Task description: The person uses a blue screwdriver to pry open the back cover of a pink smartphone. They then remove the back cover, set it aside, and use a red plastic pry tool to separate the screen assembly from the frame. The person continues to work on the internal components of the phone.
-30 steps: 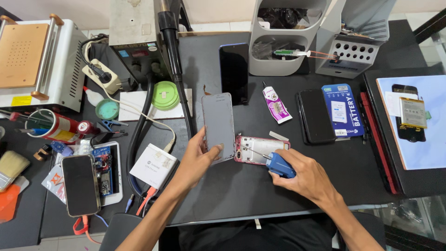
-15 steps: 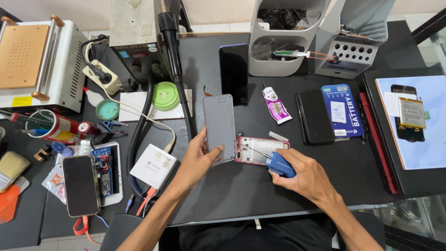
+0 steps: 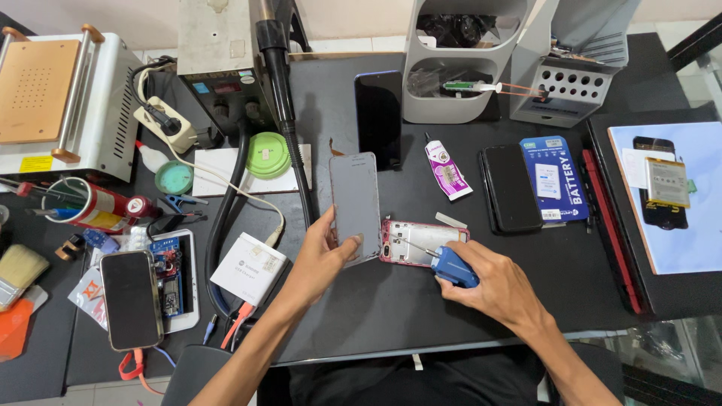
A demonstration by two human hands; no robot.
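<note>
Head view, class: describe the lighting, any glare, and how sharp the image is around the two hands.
Head view: soft, even light with only faint shadows under the left hand and right hand; the lifted grey phone screen shows a dull sheen, no harsh glare; the blue-handled screwdriver and the opened pink phone body are sharp; the black mat edges bow slightly, wide-lens distortion.

A phone repair workshop is shown. A black bench (image 3: 391, 316) is crowded with a hot-air station (image 3: 218, 53), a screen separator machine (image 3: 53, 105), loose phones and spare batteries.
</note>
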